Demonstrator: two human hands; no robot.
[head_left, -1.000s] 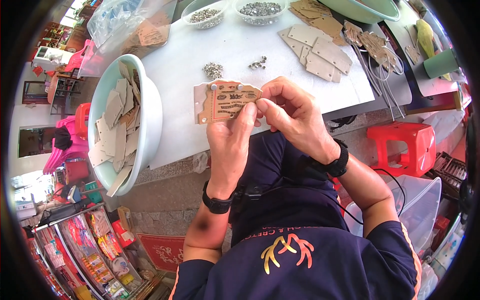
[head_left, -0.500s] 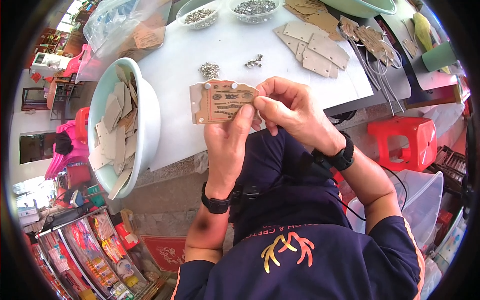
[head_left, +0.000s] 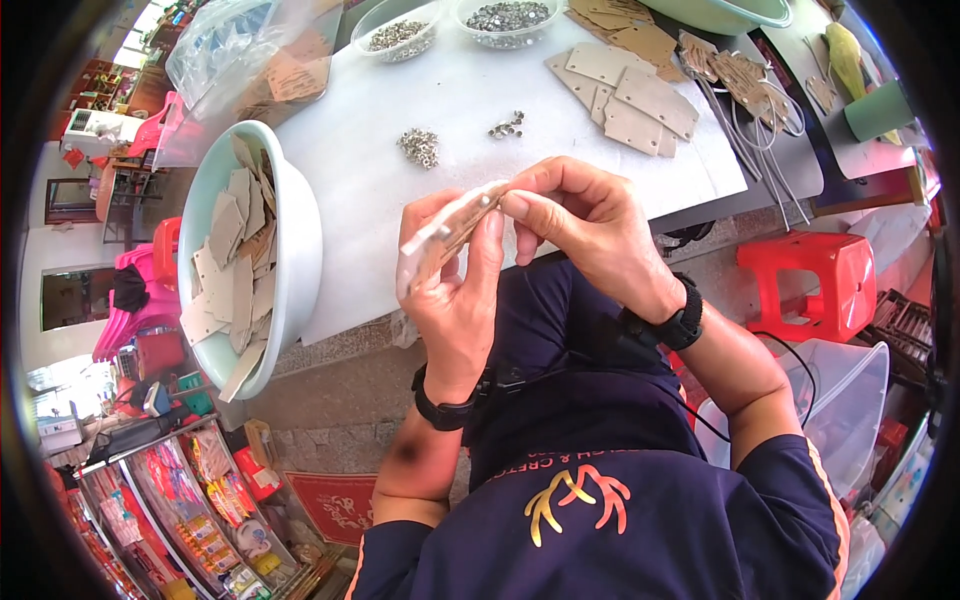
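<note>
Between my two hands a printed brown-and-grey cardboard tag (head_left: 447,237) with metal rivets along it is tilted nearly edge-on above the table's near edge. My left hand (head_left: 452,325) is closed around its lower left part, thumb on the printed side. The fingers of my right hand (head_left: 592,222) pinch its right end; whether a small part is also between them is hidden. Just beyond the tag, a little heap of silvery rivets (head_left: 419,148) lies on the white tabletop (head_left: 345,160). A smaller group of metal pieces (head_left: 507,125) sits right of it.
At the left stands a pale basin (head_left: 303,250) of cardboard pieces (head_left: 232,235). Two clear tubs of small metal parts, a nearer-left one (head_left: 395,38) and another (head_left: 508,18), stand at the back. Loose cardboard tags (head_left: 640,105) lie back right. A red stool (head_left: 808,280) is at the right.
The tag has turned from showing its printed face to nearly edge-on. My left hand has rotated with it and its fingers now show behind; my right hand keeps its pinch.
</note>
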